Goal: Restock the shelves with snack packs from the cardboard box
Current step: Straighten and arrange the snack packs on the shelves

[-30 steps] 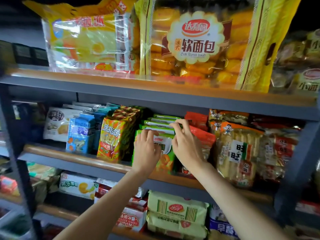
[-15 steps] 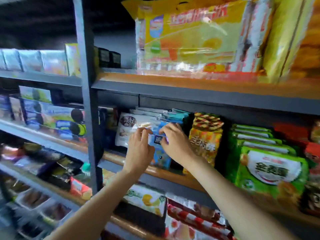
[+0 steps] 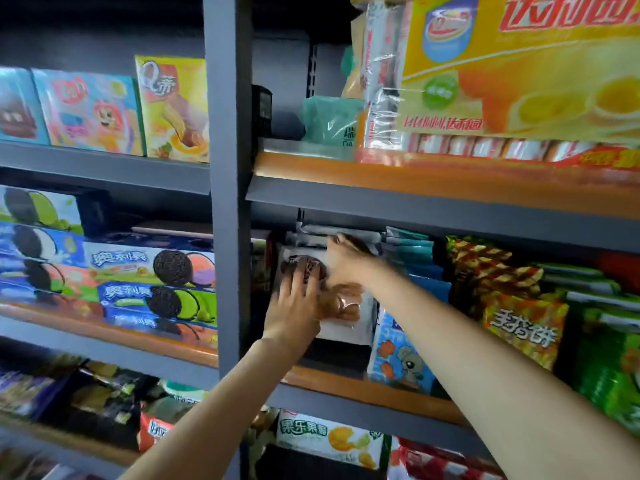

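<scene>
A white snack pack (image 3: 346, 329) with a brown biscuit picture stands at the left end of the middle shelf (image 3: 363, 389), first in a row of like packs. My left hand (image 3: 294, 306) lies flat on its front with the fingers spread. My right hand (image 3: 346, 265) reaches over the pack's top edge, fingers curled on it; blur hides the fingertips. Blue cartoon packs (image 3: 401, 355) stand just right of it, under my right forearm. The cardboard box is out of view.
A dark steel upright (image 3: 225, 202) rises just left of my hands. Cookie boxes (image 3: 156, 271) fill the shelf beyond it. Orange wafer packs (image 3: 519, 327) and green packs (image 3: 609, 341) stand to the right. A big yellow cake bag (image 3: 519, 81) overhangs the shelf above.
Both hands moved left along the middle shelf, from the green packs to the blue packs and now to the white pack by the upright. The view turned left with them.
</scene>
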`<state>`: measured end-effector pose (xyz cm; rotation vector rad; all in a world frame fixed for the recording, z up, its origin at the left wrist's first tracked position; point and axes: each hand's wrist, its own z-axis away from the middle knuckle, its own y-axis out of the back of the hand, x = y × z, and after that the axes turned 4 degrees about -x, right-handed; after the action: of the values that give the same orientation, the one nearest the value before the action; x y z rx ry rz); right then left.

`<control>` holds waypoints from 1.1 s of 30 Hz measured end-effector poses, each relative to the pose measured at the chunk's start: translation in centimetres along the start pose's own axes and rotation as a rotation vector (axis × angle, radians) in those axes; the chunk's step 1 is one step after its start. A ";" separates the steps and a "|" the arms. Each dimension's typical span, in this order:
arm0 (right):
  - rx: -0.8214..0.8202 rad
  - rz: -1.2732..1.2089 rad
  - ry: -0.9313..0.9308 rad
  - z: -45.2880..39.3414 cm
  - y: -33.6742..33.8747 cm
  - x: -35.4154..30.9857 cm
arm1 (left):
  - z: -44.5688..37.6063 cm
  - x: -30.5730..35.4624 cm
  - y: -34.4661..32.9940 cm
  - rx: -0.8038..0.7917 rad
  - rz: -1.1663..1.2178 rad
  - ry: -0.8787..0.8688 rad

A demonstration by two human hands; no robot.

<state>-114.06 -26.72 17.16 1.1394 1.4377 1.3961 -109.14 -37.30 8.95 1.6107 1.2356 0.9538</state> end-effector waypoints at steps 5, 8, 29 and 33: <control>-0.122 -0.077 -0.042 -1.0 -0.6 0.6 | -1.2 -0.7 -0.2 0.120 -0.087 -0.036; -0.104 -0.046 -0.036 0.0 -0.9 0.2 | -1.8 -0.6 -0.3 0.185 -0.138 -0.027; 0.272 0.230 -0.084 -0.7 -2.6 -0.7 | -5.5 0.1 -0.7 0.067 -0.237 0.081; 0.155 0.210 -0.122 0.5 -2.2 -1.1 | -5.1 -0.1 -1.1 0.085 -0.235 0.094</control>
<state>-113.42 -27.59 14.93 1.4850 1.3898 1.3479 -114.24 -36.32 9.62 1.4590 1.5119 0.8454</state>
